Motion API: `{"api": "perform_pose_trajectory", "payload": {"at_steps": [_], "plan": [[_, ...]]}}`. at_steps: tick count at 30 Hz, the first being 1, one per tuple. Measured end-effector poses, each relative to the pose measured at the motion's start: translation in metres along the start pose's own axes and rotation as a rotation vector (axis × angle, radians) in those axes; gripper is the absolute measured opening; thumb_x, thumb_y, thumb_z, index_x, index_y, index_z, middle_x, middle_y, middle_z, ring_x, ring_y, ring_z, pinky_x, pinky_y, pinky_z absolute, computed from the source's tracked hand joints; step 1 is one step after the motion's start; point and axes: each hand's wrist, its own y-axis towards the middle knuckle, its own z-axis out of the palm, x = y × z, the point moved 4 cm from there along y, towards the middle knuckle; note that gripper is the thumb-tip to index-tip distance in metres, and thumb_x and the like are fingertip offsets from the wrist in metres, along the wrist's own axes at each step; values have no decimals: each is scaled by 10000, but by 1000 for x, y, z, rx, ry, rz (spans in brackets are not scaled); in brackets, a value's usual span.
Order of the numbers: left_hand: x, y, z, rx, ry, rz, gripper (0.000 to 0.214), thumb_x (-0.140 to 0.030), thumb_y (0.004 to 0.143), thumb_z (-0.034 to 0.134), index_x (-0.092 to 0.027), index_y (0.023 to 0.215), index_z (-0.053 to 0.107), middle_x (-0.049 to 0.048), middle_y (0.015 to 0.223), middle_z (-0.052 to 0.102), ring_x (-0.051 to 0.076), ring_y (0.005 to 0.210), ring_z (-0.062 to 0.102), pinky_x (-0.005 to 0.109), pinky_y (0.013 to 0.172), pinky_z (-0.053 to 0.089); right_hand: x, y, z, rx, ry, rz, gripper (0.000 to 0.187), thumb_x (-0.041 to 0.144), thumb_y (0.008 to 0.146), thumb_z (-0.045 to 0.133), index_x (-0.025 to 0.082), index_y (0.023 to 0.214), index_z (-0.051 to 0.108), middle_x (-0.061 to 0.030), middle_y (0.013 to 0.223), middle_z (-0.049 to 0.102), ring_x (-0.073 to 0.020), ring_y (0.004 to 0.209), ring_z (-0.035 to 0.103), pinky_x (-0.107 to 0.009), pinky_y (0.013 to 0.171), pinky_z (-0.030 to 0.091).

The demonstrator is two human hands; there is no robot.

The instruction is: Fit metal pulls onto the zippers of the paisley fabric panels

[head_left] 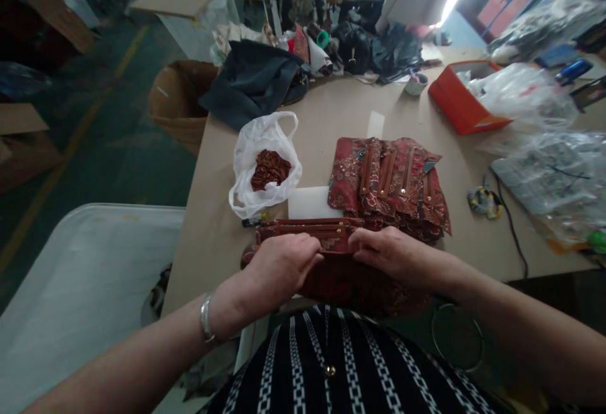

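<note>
My left hand [279,269] and my right hand [386,253] both grip a dark red patterned fabric pouch [307,232] with zippers at the near edge of the table [331,111]. Their fingers are curled over its top edge, close together. Just behind it lies a stack of the same red patterned zipper pieces [391,180]. A white plastic bag [265,165] holding small dark red pieces sits to the left of that stack. A white block [307,202] lies between the bag and the stack.
An orange box [459,101] and clear plastic bags [549,174] fill the right side. Dark fabric [253,79] and clutter lie at the far end, where another person stands. A black cable [514,224] runs off the front right. A white bin [80,288] stands left.
</note>
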Motion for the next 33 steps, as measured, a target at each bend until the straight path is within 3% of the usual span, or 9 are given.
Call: {"api": "perform_pose_trajectory", "payload": {"at_steps": [3, 6, 11, 17, 19, 22, 26, 30, 33], "plan": [[37, 0, 35, 134, -25, -195, 234, -307, 887, 427, -166, 791, 586, 34, 776, 642, 150, 678, 584, 278, 648, 441, -52, 8, 36, -14, 135, 139, 220, 307, 840, 502, 213, 1019, 588, -4, 837, 647, -127, 737, 574, -232, 673, 412], [68, 10, 67, 221, 15, -294, 253, -322, 889, 415, -159, 817, 594, 59, 828, 661, 168, 738, 610, 294, 696, 445, -102, 23, 70, -95, 162, 267, 195, 297, 841, 474, 177, 841, 627, 3, 722, 618, -113, 662, 542, -216, 623, 396], [89, 30, 104, 302, 113, -350, 269, -337, 891, 401, -154, 865, 596, 82, 867, 672, 196, 791, 634, 300, 696, 450, -138, 46, 101, -177, -67, 384, 234, 318, 855, 453, 191, 739, 611, -13, 771, 640, -122, 694, 543, -221, 647, 368], [88, 38, 110, 327, 183, -415, 271, -293, 902, 367, -144, 940, 590, 110, 872, 659, 217, 788, 633, 333, 684, 454, -141, 59, 101, -134, -277, 533, 273, 367, 887, 392, 223, 858, 622, -49, 886, 689, -166, 787, 611, -250, 669, 373], [76, 40, 104, 265, 255, -386, 255, -214, 893, 363, -125, 915, 601, 135, 881, 638, 234, 833, 614, 373, 731, 444, -139, 61, 101, -100, -307, 550, 273, 366, 889, 388, 232, 883, 625, -50, 921, 692, -175, 811, 622, -255, 674, 383], [48, 38, 105, 103, 361, -222, 268, -121, 868, 359, -121, 983, 601, 161, 988, 598, 274, 960, 554, 433, 792, 416, -132, 62, 100, -57, -317, 550, 273, 346, 893, 379, 239, 887, 630, -45, 925, 696, -176, 832, 633, -257, 683, 397], [24, 30, 137, 123, 348, -55, 346, -76, 832, 407, -145, 1134, 563, 153, 1147, 554, 278, 1008, 526, 401, 753, 442, -125, 64, 78, -36, -348, 494, 232, 344, 871, 430, 242, 901, 635, -39, 910, 697, -173, 829, 638, -251, 689, 407], [27, 23, 155, 143, 343, -71, 447, -34, 816, 399, -159, 1229, 514, 149, 1272, 496, 304, 1109, 482, 433, 814, 441, -136, 80, 5, -245, -382, 458, 266, 341, 889, 388, 244, 963, 625, -45, 985, 680, -175, 903, 622, -250, 748, 410], [31, 22, 157, 155, 317, -90, 458, -32, 815, 397, -166, 1237, 513, 144, 1277, 497, 304, 1124, 475, 445, 838, 435, -163, 105, -48, -329, -347, 613, 275, 324, 881, 401, 206, 976, 630, -95, 1039, 662, -202, 982, 601, -269, 814, 412]]}}
